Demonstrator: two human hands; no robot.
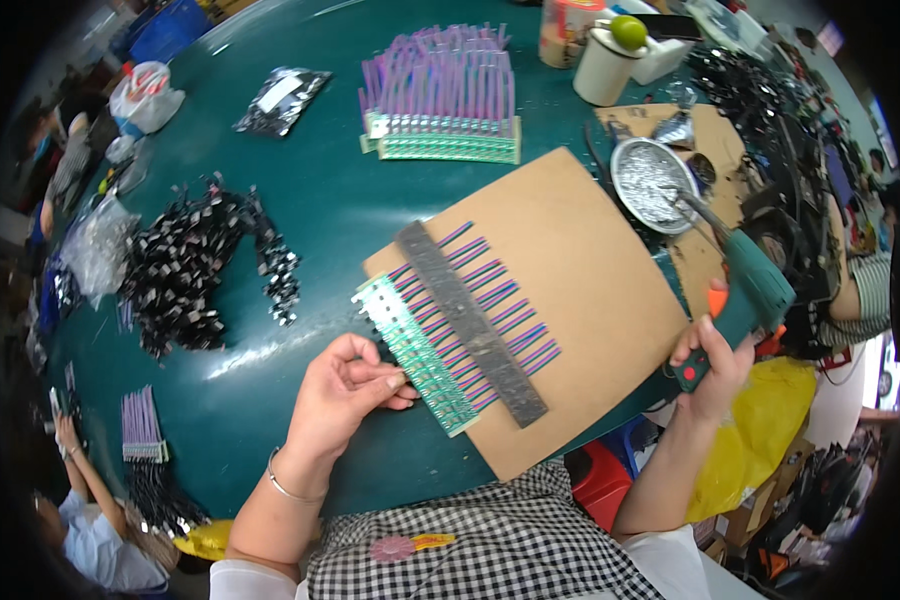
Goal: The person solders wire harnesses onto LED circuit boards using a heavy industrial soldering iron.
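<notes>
My right hand (715, 365) is wrapped round the handle of a green soldering gun (760, 280). Its metal tip reaches into a round bowl (620, 190) of crinkled silvery material. At the left edge of a green circuit board strip (420, 360), my left hand (350, 390) is closed in a pinch; whatever lies between its fingertips is too small to make out. Rows of thin purple, dark and green wires (510, 290) run from the strip across a brown board (590, 250). A dark flat bar (470, 320) lies across these wires.
Purple-wired circuit strips (440, 90) lie at the back. A heap of black cable connectors (185, 265) sits left, near a black packet (282, 100). A white cup (605, 65) with a green fruit (628, 32) stands back right. Another person (100, 540) works at far left.
</notes>
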